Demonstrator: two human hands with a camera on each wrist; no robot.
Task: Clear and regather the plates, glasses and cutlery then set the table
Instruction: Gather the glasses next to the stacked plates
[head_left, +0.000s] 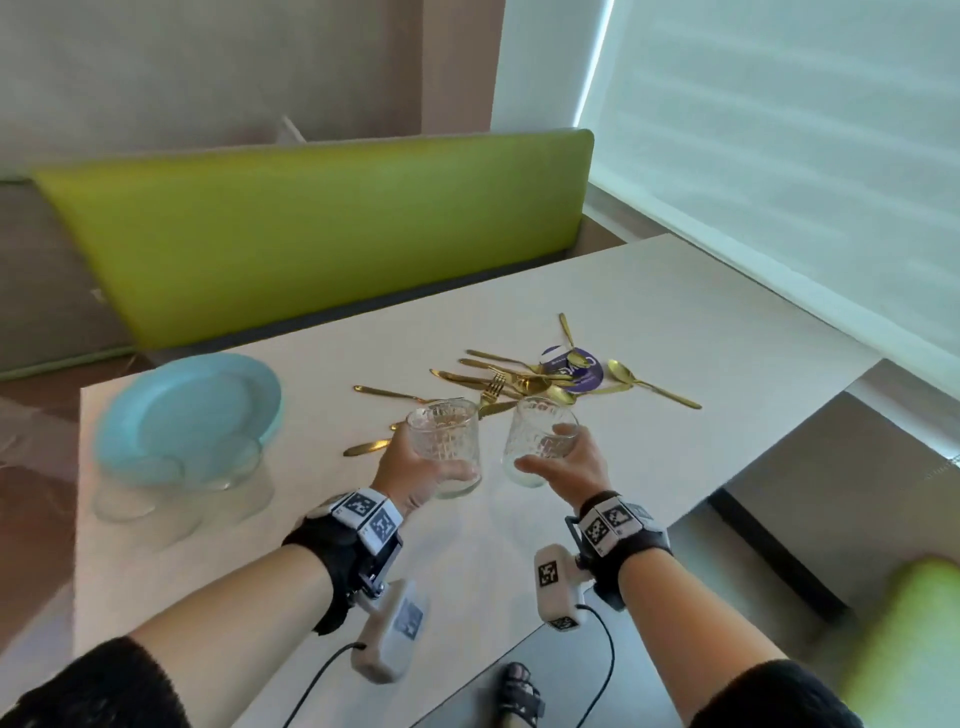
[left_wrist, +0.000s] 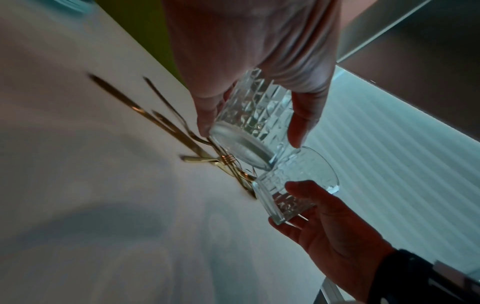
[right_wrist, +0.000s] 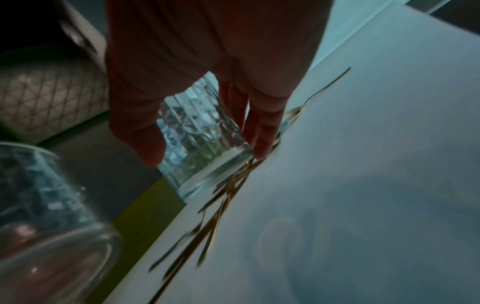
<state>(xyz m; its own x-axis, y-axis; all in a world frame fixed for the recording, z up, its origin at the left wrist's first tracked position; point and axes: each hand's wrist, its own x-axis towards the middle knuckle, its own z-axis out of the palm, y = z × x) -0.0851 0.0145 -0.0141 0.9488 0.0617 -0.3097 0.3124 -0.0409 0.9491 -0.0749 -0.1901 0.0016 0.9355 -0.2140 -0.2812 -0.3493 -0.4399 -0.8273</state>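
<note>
Both forearms reach up from the bottom corners of the head view toward mid-frame, each wrist wrapped in a black band with a camera unit slung beneath. The left hand (head_left: 410, 467) has its fingers and thumb curled round a glass (head_left: 445, 447). Just beside it, the right hand (head_left: 569, 462) grips a second glass (head_left: 540, 441) likewise, thumb lower left.

Bright window blind (head_left: 779, 156) backlight; wrist views dim, motion-blurred.

Both glasses (head_left: 444, 449) are clear cut glass with a faceted pattern; the cutlery (head_left: 524, 382) is shiny gold-toned metal; the table (head_left: 675, 322) is smooth, matt white; the plate (head_left: 192, 410) is glossy pale blue.
</note>
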